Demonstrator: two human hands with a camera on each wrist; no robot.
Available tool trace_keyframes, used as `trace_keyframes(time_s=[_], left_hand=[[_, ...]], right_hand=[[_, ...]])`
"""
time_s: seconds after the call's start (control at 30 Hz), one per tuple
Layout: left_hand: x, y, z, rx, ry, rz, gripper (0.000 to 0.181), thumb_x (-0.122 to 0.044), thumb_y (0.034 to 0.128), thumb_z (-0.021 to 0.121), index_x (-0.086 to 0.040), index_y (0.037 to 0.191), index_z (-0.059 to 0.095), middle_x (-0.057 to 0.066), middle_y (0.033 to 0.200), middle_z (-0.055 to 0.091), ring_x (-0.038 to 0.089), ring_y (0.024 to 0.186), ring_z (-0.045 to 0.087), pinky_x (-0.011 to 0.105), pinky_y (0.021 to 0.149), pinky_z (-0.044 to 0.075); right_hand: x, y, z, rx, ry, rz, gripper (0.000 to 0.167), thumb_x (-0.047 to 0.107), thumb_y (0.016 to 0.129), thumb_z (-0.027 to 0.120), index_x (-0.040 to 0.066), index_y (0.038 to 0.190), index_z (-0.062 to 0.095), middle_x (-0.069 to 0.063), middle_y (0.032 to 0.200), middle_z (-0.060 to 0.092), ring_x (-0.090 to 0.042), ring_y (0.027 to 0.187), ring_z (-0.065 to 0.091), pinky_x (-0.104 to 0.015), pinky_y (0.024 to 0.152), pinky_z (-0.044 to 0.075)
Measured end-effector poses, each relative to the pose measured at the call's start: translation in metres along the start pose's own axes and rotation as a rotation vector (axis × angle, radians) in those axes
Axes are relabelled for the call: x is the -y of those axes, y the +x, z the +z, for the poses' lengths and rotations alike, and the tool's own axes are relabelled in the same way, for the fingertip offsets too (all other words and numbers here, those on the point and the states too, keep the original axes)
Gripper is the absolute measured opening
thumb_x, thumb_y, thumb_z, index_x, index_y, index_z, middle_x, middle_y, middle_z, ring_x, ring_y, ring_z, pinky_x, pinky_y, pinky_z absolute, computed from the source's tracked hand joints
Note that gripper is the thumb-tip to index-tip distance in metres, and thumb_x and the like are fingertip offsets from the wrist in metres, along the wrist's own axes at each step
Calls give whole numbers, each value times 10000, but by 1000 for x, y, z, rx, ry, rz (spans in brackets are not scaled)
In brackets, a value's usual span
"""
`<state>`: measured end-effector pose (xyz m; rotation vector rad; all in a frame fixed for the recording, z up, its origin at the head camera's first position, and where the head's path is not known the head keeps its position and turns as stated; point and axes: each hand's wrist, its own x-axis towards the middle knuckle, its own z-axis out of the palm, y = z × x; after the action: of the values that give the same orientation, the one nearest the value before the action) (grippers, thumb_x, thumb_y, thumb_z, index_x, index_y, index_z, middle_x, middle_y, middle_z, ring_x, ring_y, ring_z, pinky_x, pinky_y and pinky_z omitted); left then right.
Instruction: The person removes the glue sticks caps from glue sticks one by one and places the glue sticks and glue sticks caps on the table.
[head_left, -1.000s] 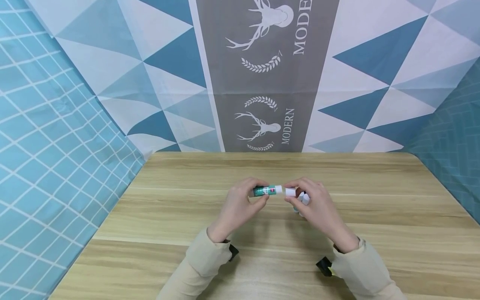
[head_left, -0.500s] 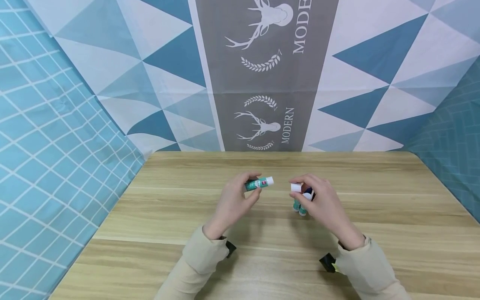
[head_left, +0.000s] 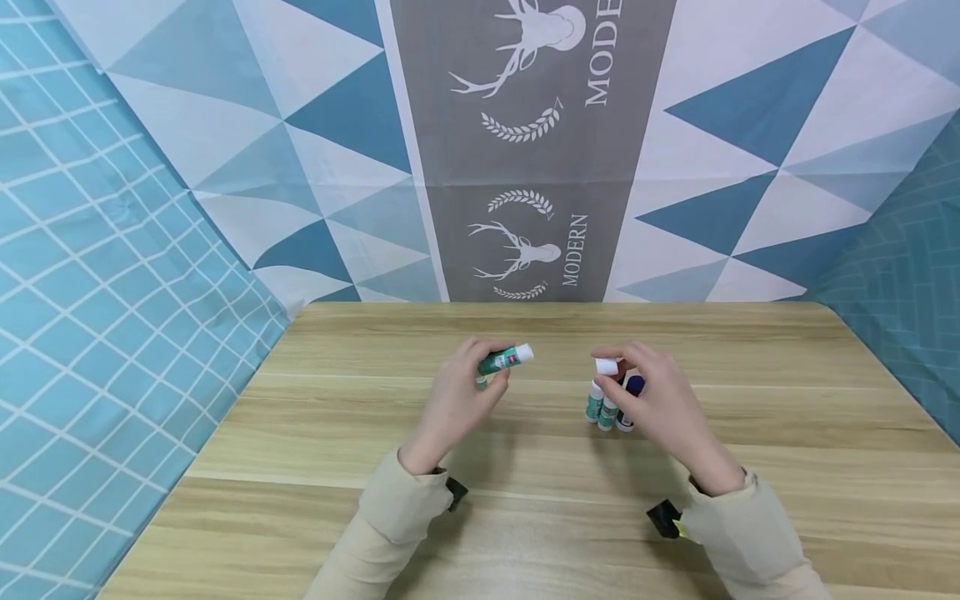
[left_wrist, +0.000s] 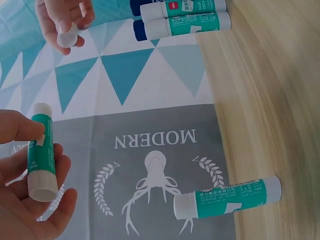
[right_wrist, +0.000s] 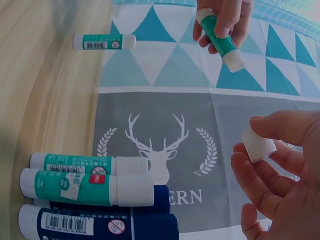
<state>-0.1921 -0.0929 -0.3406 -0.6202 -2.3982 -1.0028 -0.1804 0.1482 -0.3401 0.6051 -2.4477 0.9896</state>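
Note:
My left hand (head_left: 454,398) grips a green glue stick (head_left: 501,360) between thumb and fingers, its white end tilted up to the right. In the left wrist view, no cap shows over that stick's white end. My right hand (head_left: 663,400) pinches a small white cap (head_left: 606,367), apart from the stick. Below the right fingers stand green glue sticks (head_left: 594,403) and dark blue glue sticks (right_wrist: 95,225) in a close cluster, partly hidden by the hand in the head view. Another green glue stick (left_wrist: 235,198) stands upright by the left hand, mostly hidden from the head camera.
Both hands are above a wood-grain table (head_left: 375,350). A patterned cloth backdrop (head_left: 525,167) rises at its far edge, and blue checked cloth (head_left: 90,275) hangs on the left. Black wrist devices (head_left: 664,518) show at the cuffs.
The hands have drawn apart, the glue stick moving left and up, the cap right and slightly up. More of the standing cluster now shows below the right hand.

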Motion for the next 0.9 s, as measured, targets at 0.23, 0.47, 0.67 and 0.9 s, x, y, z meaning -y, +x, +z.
trace_keyframes(time_s=[0.23,0.47,0.67,0.9], left_hand=[[3,1,-5,-26,-28,-5,280,-52,788,664,-88,1063,626,26,940,635,102,754,544,221,602,442],[7,3,-9,-29,-22,-85,285,-76,796,670,-71,1068,584,42,935,643,164,730,561,298,680,436],[11,5,-13,-31,-19,-125,348,-38,797,651,-75,1132,565,50,946,652,164,833,593,278,604,427],[15,6,-15,-49,-3,-150,380,-29,801,631,-59,1174,568,80,965,660,209,891,611,377,758,479]], right_hand=[[-2,1,-7,16,-25,42,270,76,807,667,67,1073,629,-59,927,640,-186,796,551,-376,695,404],[-4,1,-17,10,-57,74,267,78,833,634,74,1099,615,-86,991,627,-202,825,550,-295,618,397],[-8,0,-26,-15,-52,87,270,56,839,614,76,1109,608,-104,1054,607,-218,847,550,-361,687,403],[-14,0,-30,-36,-77,69,246,3,828,575,38,1069,607,-106,1034,590,-214,867,531,-398,744,411]])
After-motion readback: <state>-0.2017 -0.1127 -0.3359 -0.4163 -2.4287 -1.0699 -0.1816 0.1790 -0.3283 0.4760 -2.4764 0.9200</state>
